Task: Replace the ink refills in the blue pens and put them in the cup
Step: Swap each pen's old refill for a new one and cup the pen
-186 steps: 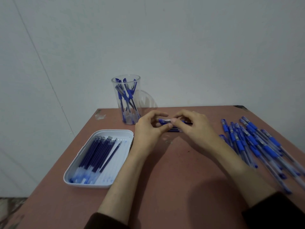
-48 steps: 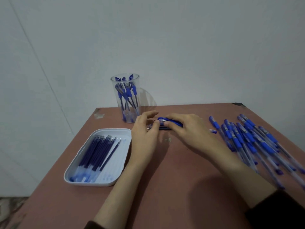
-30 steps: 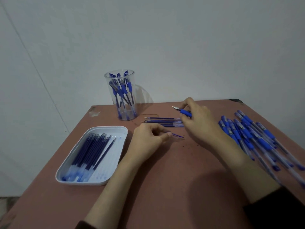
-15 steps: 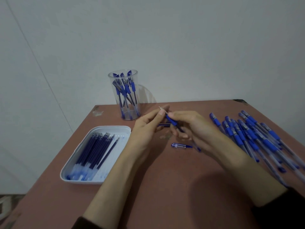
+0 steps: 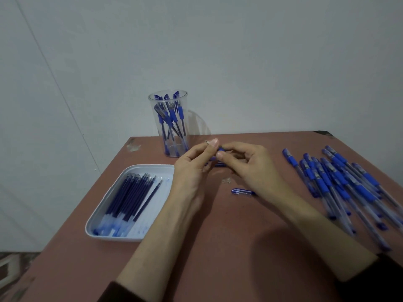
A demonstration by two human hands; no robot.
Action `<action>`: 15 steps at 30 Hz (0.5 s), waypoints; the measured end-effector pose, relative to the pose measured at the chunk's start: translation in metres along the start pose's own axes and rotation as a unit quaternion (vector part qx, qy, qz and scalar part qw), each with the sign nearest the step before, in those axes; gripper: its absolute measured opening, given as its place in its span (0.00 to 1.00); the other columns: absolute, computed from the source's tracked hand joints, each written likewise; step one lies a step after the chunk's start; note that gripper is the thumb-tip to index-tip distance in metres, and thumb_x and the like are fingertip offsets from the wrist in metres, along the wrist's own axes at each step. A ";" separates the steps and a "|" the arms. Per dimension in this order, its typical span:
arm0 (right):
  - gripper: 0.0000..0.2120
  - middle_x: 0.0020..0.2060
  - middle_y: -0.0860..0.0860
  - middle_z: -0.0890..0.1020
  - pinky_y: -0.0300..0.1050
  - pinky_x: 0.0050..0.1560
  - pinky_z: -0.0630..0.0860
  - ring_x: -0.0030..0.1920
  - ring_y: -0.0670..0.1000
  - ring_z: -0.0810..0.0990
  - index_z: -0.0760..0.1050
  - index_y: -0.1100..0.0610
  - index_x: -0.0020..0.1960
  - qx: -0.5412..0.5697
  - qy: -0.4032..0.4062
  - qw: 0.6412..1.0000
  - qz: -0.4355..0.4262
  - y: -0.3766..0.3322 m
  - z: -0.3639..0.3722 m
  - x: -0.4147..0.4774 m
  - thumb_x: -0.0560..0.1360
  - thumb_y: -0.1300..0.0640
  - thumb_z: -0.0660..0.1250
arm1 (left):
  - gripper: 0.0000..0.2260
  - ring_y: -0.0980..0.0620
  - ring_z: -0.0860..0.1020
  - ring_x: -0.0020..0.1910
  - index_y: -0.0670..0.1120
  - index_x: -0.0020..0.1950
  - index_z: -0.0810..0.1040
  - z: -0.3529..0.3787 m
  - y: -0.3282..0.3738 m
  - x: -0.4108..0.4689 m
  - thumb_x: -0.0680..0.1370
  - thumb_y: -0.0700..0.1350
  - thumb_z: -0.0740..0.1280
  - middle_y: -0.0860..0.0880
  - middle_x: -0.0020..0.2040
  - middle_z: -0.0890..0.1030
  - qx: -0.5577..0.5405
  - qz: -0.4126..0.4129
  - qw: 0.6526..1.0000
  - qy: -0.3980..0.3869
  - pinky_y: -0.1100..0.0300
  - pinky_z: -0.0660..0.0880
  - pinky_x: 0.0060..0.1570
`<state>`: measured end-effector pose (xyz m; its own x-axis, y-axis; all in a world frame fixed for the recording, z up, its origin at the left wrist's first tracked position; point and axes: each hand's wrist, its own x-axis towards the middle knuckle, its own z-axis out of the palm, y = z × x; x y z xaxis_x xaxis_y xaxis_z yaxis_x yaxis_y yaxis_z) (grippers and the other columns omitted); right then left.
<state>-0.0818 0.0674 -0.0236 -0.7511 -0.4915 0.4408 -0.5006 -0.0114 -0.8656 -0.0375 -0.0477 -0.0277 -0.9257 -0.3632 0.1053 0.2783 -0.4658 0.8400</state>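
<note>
My left hand [image 5: 194, 168] and my right hand [image 5: 248, 168] meet over the middle of the brown table [image 5: 218, 247], both pinching one blue pen [image 5: 220, 151]. Its metal tip pokes out beside my left thumb; most of its barrel is hidden by my fingers. A pen cap [image 5: 243, 191] lies loose on the table just below my right hand. The clear cup [image 5: 171, 125], with several blue pens standing in it, is at the back, left of centre. A white tray [image 5: 117, 192] of dark refills lies to the left.
A pile of several blue pens [image 5: 340, 184] spreads over the right side of the table. A few used refills [image 5: 219, 164] lie behind my hands, mostly hidden. A pale wall rises behind the table. The table's left edge drops to the floor.
My hands have closed in on the pen, and my left fingers now grip its tip end. The cap stays on the table.
</note>
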 end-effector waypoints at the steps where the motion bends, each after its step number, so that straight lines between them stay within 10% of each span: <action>1: 0.05 0.35 0.50 0.84 0.40 0.37 0.77 0.35 0.49 0.81 0.82 0.54 0.49 -0.012 0.009 1.000 -0.001 0.002 0.001 0.001 0.75 0.60 0.69 | 0.16 0.44 0.82 0.45 0.38 0.54 0.77 0.001 0.001 -0.001 0.69 0.44 0.70 0.39 0.46 0.81 -0.016 -0.012 1.000 -0.010 0.50 0.80 0.51; 7: 0.03 0.25 0.54 0.76 0.41 0.31 0.70 0.28 0.48 0.72 0.81 0.52 0.44 -0.078 0.097 0.991 0.037 0.013 -0.007 0.007 0.75 0.55 0.69 | 0.22 0.55 0.82 0.50 0.44 0.66 0.71 0.002 0.006 -0.001 0.71 0.41 0.67 0.49 0.50 0.84 -0.024 -0.037 0.999 -0.031 0.57 0.74 0.59; 15: 0.03 0.32 0.57 0.79 0.46 0.35 0.71 0.33 0.57 0.75 0.82 0.51 0.45 -0.120 0.046 0.992 0.011 0.004 -0.014 0.002 0.73 0.53 0.71 | 0.14 0.57 0.83 0.44 0.45 0.58 0.76 -0.003 0.001 0.003 0.75 0.32 0.66 0.48 0.47 0.84 0.036 0.013 0.999 0.002 0.66 0.78 0.44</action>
<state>-0.0916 0.0784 -0.0227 -0.7932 -0.4081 0.4520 -0.5636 0.2108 -0.7987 -0.0389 -0.0515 -0.0280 -0.9173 -0.3777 0.1261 0.2836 -0.3976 0.8726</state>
